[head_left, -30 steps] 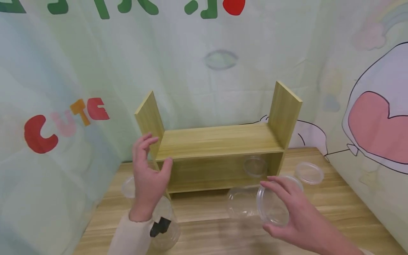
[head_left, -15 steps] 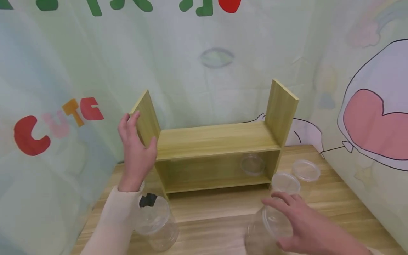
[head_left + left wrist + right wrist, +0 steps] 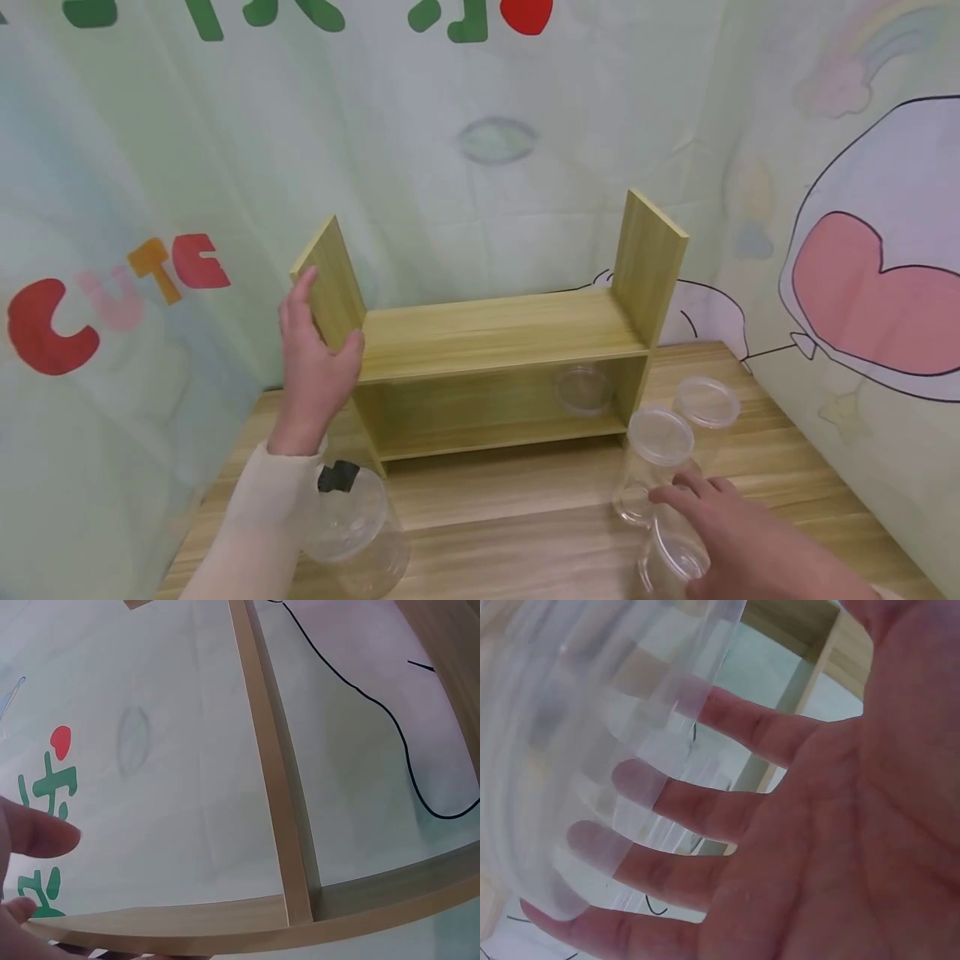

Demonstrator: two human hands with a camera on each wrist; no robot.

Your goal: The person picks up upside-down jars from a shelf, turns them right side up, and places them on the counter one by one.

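Observation:
My right hand [image 3: 738, 533] is at the front right, fingers and thumb spread around a clear plastic jar [image 3: 678, 554]. In the right wrist view, its fingertips show through the clear wall of the jar [image 3: 577, 765], and the palm stands away from it. My left hand [image 3: 315, 375] is raised at the left end of the wooden shelf [image 3: 502, 337], fingers extended and thumb held apart. From the left wrist, the thumb [image 3: 45, 832] appears on the inner side of the shelf's side panel [image 3: 187, 934], while other fingers show at its outer edge.
Two clear lidded jars [image 3: 660, 437] stand close together right of the shelf. Another jar [image 3: 356, 525], with black tape, stands front left by the left sleeve [image 3: 255, 517]. A clear round piece [image 3: 583, 390] shows in the lower compartment. A printed cloth [image 3: 420, 208] hangs behind the table [image 3: 517, 542].
My right hand has brought the clear jar down and toward the front right, beside the other jars. My left hand has shifted left and slightly up to the shelf's side panel.

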